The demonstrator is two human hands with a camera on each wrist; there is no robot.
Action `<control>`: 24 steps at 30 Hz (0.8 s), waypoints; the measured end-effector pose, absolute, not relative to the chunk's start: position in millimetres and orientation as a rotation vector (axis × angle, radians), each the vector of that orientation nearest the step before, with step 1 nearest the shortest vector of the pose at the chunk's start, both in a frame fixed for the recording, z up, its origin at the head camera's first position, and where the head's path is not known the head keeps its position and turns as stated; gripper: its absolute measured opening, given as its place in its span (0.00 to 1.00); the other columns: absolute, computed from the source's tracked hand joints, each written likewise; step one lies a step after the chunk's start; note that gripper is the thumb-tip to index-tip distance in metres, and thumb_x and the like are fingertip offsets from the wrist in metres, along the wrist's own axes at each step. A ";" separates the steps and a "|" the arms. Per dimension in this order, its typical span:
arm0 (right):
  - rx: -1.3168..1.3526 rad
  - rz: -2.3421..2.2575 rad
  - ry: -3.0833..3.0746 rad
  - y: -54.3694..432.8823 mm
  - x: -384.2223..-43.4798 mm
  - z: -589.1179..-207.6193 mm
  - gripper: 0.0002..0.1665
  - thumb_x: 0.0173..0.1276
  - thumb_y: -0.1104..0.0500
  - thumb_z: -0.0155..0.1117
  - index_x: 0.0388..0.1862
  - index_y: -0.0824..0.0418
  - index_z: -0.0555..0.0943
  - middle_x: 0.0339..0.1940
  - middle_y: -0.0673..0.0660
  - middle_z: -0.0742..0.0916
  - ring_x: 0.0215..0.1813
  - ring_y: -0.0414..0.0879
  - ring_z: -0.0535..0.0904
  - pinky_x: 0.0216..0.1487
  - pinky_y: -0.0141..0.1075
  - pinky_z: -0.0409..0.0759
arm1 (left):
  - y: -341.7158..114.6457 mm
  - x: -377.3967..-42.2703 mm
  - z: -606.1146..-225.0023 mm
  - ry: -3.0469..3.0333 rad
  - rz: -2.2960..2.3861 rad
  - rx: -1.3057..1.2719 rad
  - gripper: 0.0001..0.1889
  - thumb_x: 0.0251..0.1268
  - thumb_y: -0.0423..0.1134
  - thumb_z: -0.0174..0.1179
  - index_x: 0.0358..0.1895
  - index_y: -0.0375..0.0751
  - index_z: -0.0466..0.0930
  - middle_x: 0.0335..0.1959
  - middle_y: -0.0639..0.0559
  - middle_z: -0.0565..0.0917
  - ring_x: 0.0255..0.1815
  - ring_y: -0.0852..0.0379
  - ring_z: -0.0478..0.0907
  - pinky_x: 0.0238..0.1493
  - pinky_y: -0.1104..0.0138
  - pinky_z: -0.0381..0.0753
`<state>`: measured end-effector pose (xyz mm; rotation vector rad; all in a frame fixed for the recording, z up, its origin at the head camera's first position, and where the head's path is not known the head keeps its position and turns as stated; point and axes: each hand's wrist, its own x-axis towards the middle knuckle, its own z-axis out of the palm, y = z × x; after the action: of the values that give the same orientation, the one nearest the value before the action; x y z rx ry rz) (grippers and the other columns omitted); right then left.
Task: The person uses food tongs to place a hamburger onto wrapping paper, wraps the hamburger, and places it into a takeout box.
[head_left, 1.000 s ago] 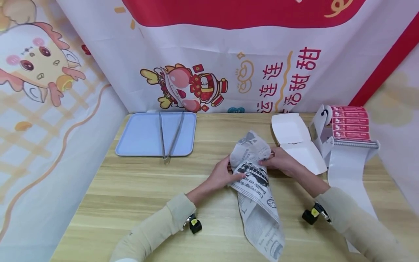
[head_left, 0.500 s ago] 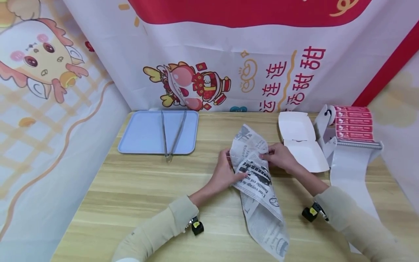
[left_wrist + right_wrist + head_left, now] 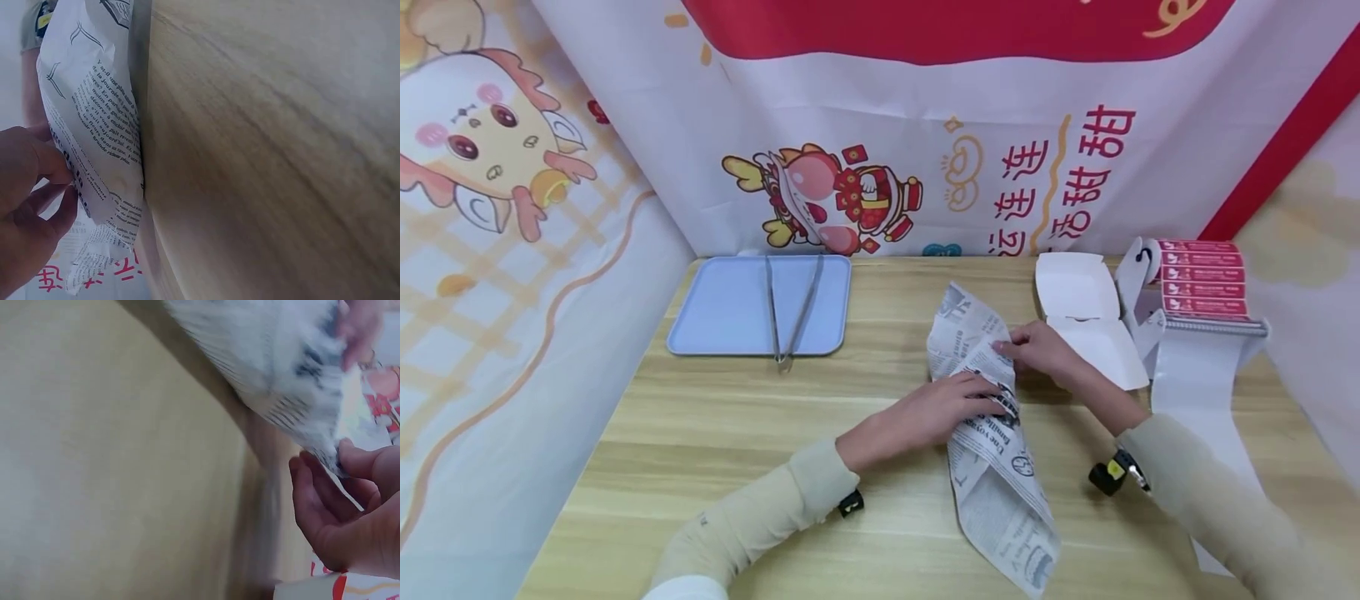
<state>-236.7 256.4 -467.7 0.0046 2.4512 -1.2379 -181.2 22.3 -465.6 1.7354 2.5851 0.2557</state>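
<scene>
A sheet of newspaper-print wrapping paper (image 3: 1000, 454), folded over itself into a long wrap, slants over the table with its loose tail towards the front. Across its middle lies my left hand (image 3: 936, 414); in the left wrist view, the curled fingers (image 3: 53, 165) and thumb pinch the paper at its upper fold. On the far right side, my right hand (image 3: 1043, 353) holds the paper's edge between thumb and fingers, as the right wrist view shows with the thumb (image 3: 359, 459) on top. Whatever the wrap may contain is hidden.
Back left, a blue tray (image 3: 730, 304) carries metal tongs (image 3: 803, 312) whose joined end overhangs its front rim. An opened white box (image 3: 1093, 333) stands behind my right hand. Beside it is a label dispenser (image 3: 1204, 279) with a red sticker roll, its white backing strip (image 3: 1198, 400) trailing forward.
My left hand has moved from the paper's left edge to over its middle. The right hand still holds the right edge, slightly higher up.
</scene>
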 end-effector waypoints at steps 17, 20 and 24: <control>-0.015 -1.442 1.937 259.6 -270.3 -468.3 0.33 0.73 0.60 0.61 0.74 0.67 0.65 0.58 0.58 0.84 0.52 0.43 0.82 0.54 0.35 0.82 | 20.8 -180.9 -466.3 2.577 0.285 1.749 0.25 0.72 0.29 0.52 0.68 0.54 0.74 0.70 0.55 0.74 0.74 0.56 0.66 0.75 0.65 0.65; 0.039 -1.452 1.933 256.5 -269.3 -470.0 0.28 0.74 0.61 0.60 0.69 0.72 0.69 0.47 0.52 0.88 0.47 0.42 0.83 0.51 0.34 0.82 | 21.1 -180.0 -465.0 2.571 0.275 1.739 0.23 0.73 0.33 0.54 0.68 0.54 0.74 0.71 0.55 0.74 0.74 0.56 0.66 0.74 0.65 0.66; 0.125 -1.573 1.977 254.8 -263.4 -468.2 0.26 0.76 0.61 0.57 0.66 0.74 0.71 0.40 0.48 0.88 0.43 0.41 0.83 0.47 0.33 0.83 | 20.6 -176.5 -465.0 2.565 0.255 1.764 0.22 0.75 0.42 0.52 0.69 0.53 0.73 0.72 0.53 0.72 0.74 0.55 0.66 0.74 0.65 0.68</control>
<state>-263.4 254.8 -468.2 0.1252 1.9774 -1.5735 -176.5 20.6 -465.0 1.7635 2.5655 0.2546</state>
